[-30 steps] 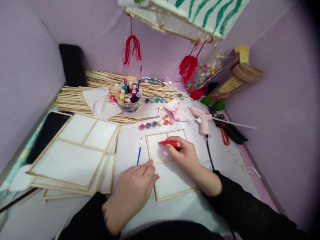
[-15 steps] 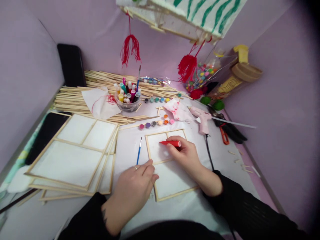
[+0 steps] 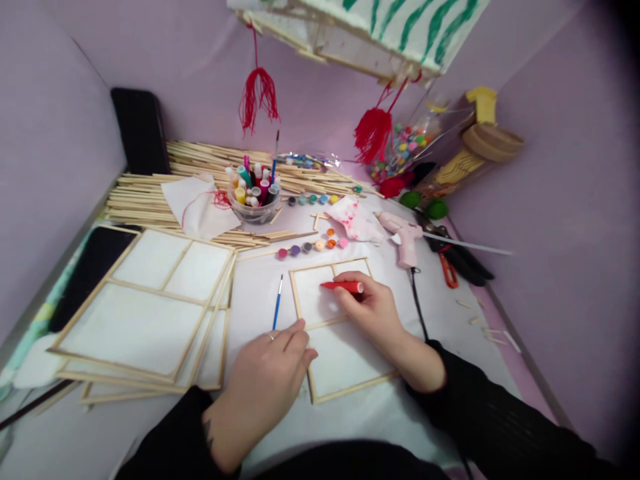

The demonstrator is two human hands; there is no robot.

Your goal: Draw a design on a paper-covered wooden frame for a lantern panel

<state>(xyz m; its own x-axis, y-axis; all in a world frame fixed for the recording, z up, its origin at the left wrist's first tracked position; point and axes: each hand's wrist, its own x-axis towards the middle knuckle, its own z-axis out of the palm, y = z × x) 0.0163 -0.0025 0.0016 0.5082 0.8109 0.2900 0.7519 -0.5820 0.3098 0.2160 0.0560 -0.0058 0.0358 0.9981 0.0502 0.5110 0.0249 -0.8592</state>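
My right hand (image 3: 367, 307) is closed around a red marker (image 3: 345, 287), its tip pointing left over the upper left pane of a white panel framed in thin wooden sticks (image 3: 345, 357). Whether the tip touches the surface I cannot make out, and no mark shows there. My left hand (image 3: 273, 367) lies palm down across the panel's left edge, fingers bent and together, thumb over the white sheet, steadying the frame. What its palm covers is hidden. A thin blue paintbrush (image 3: 278, 307) lies just beyond its fingers.
Similar framed panels (image 3: 140, 320) are stacked at left. Behind stand a tub of markers (image 3: 255, 203) and piled wooden sticks (image 3: 140, 200). Small paint pots (image 3: 307, 247) line the middle. A pink glue gun (image 3: 405, 233) and pliers (image 3: 465, 263) lie right. Red tassels (image 3: 374, 133) hang from a structure above.
The view has shifted very slightly. Both hands, the red marker and the framed panel keep nearly the same places.
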